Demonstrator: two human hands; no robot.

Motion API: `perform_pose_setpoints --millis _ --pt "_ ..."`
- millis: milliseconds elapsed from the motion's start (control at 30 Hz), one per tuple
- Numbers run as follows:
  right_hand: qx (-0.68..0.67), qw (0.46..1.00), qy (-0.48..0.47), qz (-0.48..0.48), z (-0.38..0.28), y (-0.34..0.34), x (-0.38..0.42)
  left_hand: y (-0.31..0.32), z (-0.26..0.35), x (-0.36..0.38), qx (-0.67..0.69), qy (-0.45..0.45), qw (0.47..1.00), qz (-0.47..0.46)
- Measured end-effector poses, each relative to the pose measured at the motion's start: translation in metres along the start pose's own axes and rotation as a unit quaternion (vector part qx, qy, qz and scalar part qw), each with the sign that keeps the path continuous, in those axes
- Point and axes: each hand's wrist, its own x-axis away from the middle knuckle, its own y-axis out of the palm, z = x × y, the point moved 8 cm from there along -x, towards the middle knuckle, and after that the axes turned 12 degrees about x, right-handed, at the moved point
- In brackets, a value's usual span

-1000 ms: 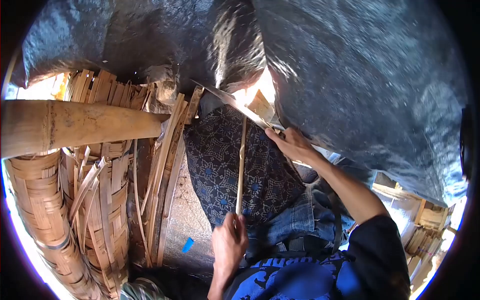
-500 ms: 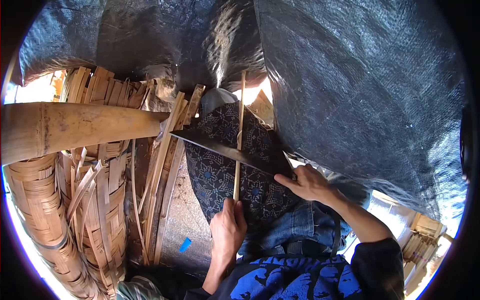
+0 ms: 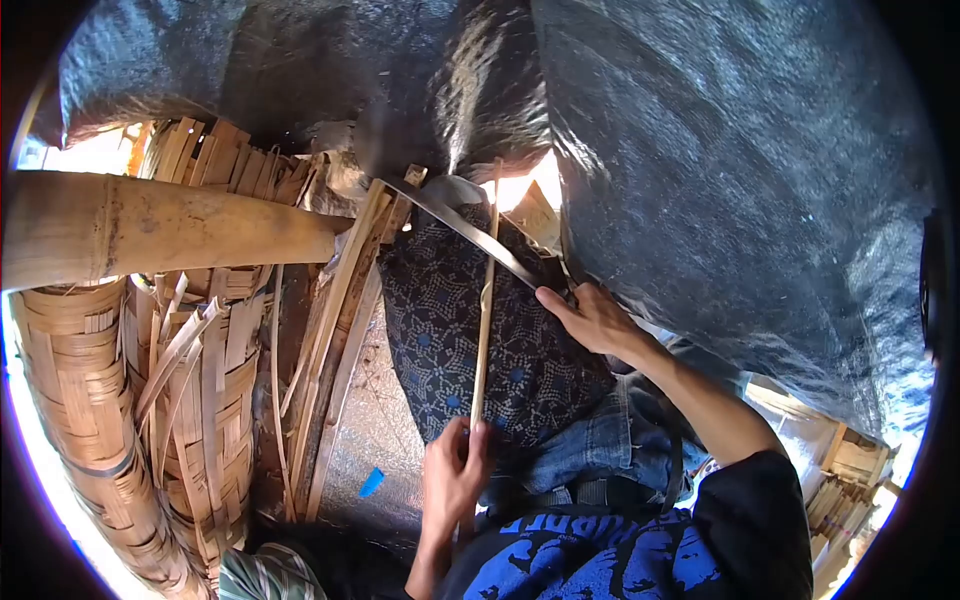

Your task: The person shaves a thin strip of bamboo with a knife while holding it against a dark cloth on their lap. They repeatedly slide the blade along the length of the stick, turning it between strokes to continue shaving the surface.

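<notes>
My left hand (image 3: pixel 455 470) pinches the lower end of a thin bamboo strip (image 3: pixel 485 340), which stands lengthwise over a dark patterned cloth (image 3: pixel 440 350) on my lap. A small curl of shaving shows on the strip near its middle. In my right hand (image 3: pixel 598 322) is a long-bladed knife (image 3: pixel 470 232), its handle hidden by the fingers. The blade slants up to the left and crosses the strip near its upper end.
A thick bamboo pole (image 3: pixel 200 228) juts in from the left, above woven bamboo baskets (image 3: pixel 75 370). Split bamboo lengths (image 3: pixel 335 320) lean beside the cloth. Dark plastic sheeting (image 3: pixel 720 180) hangs above and right. A blue scrap (image 3: pixel 371 482) lies at lower left.
My right hand and the knife have moved up along the strip, away from my body. My left hand still holds the lower end. The view has shifted slightly.
</notes>
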Motion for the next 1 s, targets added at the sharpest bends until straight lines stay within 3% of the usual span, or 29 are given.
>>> perform_pose_setpoints --millis 33,100,167,200,233,300,533,633,900,933,1000 --pt "-0.011 0.999 0.020 -0.026 0.003 0.005 0.001 0.004 -0.006 -0.008 0.149 -0.037 0.988 -0.016" --pt "0.010 1.000 0.005 0.004 0.006 0.007 0.009 0.005 -0.008 -0.020 0.157 -0.071 0.984 -0.043" --pt "0.025 0.994 -0.057 0.089 0.002 -0.004 0.023 0.003 0.022 -0.033 -0.037 0.096 0.994 -0.025" --pt "0.029 0.993 -0.073 0.085 0.004 -0.005 0.027 0.001 0.036 -0.029 -0.114 0.143 0.983 0.005" --pt "0.028 0.994 -0.072 0.082 0.005 -0.010 0.033 0.003 0.033 -0.032 -0.115 0.140 0.983 0.004" --pt "0.055 0.995 -0.083 0.017 0.000 -0.016 0.045 0.003 0.039 -0.034 -0.261 0.204 0.940 0.077" --pt "0.066 0.994 -0.060 -0.063 0.008 0.003 0.033 0.014 0.035 -0.024 -0.323 0.151 0.932 0.062" --pt "0.058 0.995 -0.084 -0.010 0.007 0.002 0.025 0.014 0.032 -0.021 -0.315 0.127 0.940 0.045" --pt "0.063 0.992 -0.070 -0.080 0.000 0.015 0.010 0.013 0.029 -0.014 -0.285 0.152 0.945 0.054" --pt "0.063 0.992 -0.070 -0.078 0.001 0.019 0.008 0.012 0.028 -0.014 -0.262 0.152 0.952 0.051" --pt "0.050 0.990 -0.117 0.054 -0.004 0.012 0.004 0.008 0.023 -0.012 -0.224 0.145 0.963 0.046"
